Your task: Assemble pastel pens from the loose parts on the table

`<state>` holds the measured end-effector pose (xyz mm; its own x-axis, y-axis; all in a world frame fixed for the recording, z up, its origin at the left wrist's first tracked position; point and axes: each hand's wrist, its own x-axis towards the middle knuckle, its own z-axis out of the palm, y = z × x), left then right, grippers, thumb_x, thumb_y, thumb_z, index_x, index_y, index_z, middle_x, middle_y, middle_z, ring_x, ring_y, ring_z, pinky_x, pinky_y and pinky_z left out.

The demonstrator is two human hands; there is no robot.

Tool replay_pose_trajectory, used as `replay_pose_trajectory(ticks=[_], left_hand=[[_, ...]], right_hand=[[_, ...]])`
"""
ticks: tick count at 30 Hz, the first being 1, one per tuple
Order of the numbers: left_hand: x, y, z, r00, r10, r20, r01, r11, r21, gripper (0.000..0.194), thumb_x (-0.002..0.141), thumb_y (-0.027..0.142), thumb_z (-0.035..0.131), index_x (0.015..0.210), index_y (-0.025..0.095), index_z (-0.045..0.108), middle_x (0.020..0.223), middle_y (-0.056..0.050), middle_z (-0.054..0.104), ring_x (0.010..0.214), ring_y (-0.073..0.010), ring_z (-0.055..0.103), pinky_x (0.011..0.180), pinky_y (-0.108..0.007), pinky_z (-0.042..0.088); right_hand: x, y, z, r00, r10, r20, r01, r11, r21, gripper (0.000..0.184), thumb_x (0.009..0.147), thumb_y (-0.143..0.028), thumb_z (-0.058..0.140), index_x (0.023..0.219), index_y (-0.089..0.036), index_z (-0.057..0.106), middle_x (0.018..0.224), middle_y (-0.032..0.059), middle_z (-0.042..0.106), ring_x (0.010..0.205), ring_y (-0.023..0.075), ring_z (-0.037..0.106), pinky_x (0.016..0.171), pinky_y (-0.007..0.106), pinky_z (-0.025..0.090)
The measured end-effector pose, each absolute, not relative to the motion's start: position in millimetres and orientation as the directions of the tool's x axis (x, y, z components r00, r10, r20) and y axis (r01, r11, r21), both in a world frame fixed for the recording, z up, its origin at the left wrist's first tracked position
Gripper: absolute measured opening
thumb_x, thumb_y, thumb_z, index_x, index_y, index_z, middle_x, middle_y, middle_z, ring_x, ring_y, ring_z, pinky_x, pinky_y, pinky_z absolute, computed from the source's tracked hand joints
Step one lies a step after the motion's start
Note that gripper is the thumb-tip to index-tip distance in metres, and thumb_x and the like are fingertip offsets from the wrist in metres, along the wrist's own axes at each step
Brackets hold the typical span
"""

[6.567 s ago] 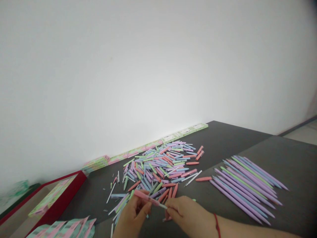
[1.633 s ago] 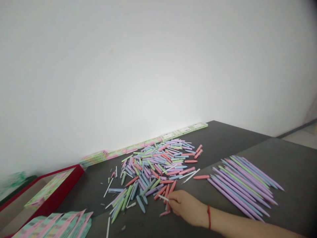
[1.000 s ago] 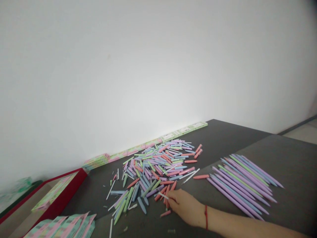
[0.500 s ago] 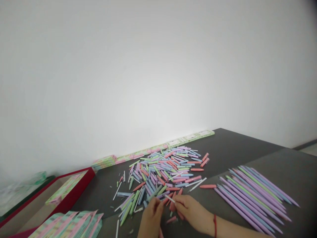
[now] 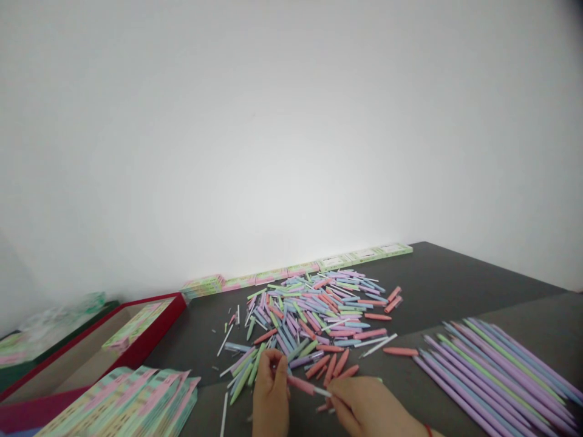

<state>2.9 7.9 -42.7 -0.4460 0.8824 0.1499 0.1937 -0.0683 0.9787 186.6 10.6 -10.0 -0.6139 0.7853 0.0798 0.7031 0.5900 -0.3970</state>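
Note:
My left hand [image 5: 272, 391] is closed, thumb and fingers pinching one end of a coral-pink pen barrel [image 5: 300, 384]. From the barrel's other end a thin white stick [image 5: 322, 392], like a pen refill, sticks out in line with it. My right hand [image 5: 367, 403] grips the outer end of that stick between thumb and fingers. Just beyond both hands spreads a big heap of short pen parts [image 5: 310, 315] in purple, blue, green and coral, with white sticks among them. Several coral parts [image 5: 337, 364] lie right in front of my right hand.
Long pastel pens [image 5: 496, 376] lie side by side at the right on the dark table [image 5: 455, 273]. Printed packets [image 5: 122, 400] are fanned out at lower left, near a red-edged box [image 5: 168, 315]. Flat green and pink boxes [image 5: 337, 261] line the wall.
My hands have drawn level, and the coral barrel with the white stick in its end now shows between them. The view has shifted, moving the table contents slightly to the right.

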Motion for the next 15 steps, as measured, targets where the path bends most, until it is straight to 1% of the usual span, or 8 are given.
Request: replay_pose_trajectory(ticks=[3,6,9,12,15], left_hand=[[10.3,1.6,-39.8,-0.365,0.917,0.161,0.232,-0.077,0.970,0.036,0.078,0.058,0.053,0.079,0.022,0.050,0.054,0.008,0.047,0.042,-0.0111,0.040,0.042,-0.023,0.030],[13.2,-1.5,-36.0,-0.311,0.936,0.166,0.255,-0.086,0.963,0.035,0.078,0.057,0.054,0.078,0.022,0.053,0.053,0.008,0.044,0.043,-0.0112,0.040,0.043,-0.022,0.029],[9.1,1.1,-32.7,-0.294,0.947,0.128,0.197,-0.071,0.978,0.032,0.076,0.054,0.056,0.080,0.022,0.053,0.051,0.010,0.041,0.041,-0.0098,0.037,0.041,-0.021,0.027],[1.9,7.8,-34.9,-0.244,0.968,0.058,0.122,-0.029,0.992,0.030,0.074,0.051,0.056,0.078,0.021,0.052,0.046,0.011,0.040,0.038,-0.0083,0.034,0.038,-0.019,0.025],[-2.7,14.4,-43.5,-0.219,0.976,0.016,0.007,-0.014,1.000,0.028,0.071,0.045,0.059,0.080,0.020,0.053,0.045,0.010,0.044,0.038,-0.0076,0.036,0.038,-0.018,0.026]], right_hand=[[187.4,11.4,-8.5,-0.619,0.781,0.078,0.705,0.597,-0.383,0.019,0.086,-0.018,0.047,0.081,-0.020,0.065,0.082,0.0045,0.073,0.072,0.0201,0.067,0.056,0.025,0.032],[190.8,15.0,-9.3,-0.616,0.778,0.127,0.688,0.610,-0.393,0.021,0.087,-0.019,0.045,0.081,-0.021,0.065,0.081,0.0038,0.073,0.071,0.0197,0.067,0.055,0.026,0.031],[197.5,20.9,-9.1,-0.627,0.757,0.187,0.647,0.639,-0.417,0.022,0.088,-0.021,0.045,0.078,-0.021,0.064,0.077,0.0025,0.072,0.068,0.0185,0.066,0.055,0.025,0.031],[203.9,28.0,-5.3,-0.617,0.757,0.214,0.586,0.624,-0.517,0.023,0.089,-0.020,0.043,0.082,-0.022,0.065,0.083,0.0021,0.073,0.075,0.0176,0.066,0.061,0.023,0.036],[207.6,34.9,-1.0,-0.593,0.778,0.208,0.525,0.569,-0.633,0.025,0.090,-0.019,0.041,0.089,-0.022,0.065,0.089,0.0025,0.072,0.081,0.0170,0.065,0.069,0.022,0.040]])
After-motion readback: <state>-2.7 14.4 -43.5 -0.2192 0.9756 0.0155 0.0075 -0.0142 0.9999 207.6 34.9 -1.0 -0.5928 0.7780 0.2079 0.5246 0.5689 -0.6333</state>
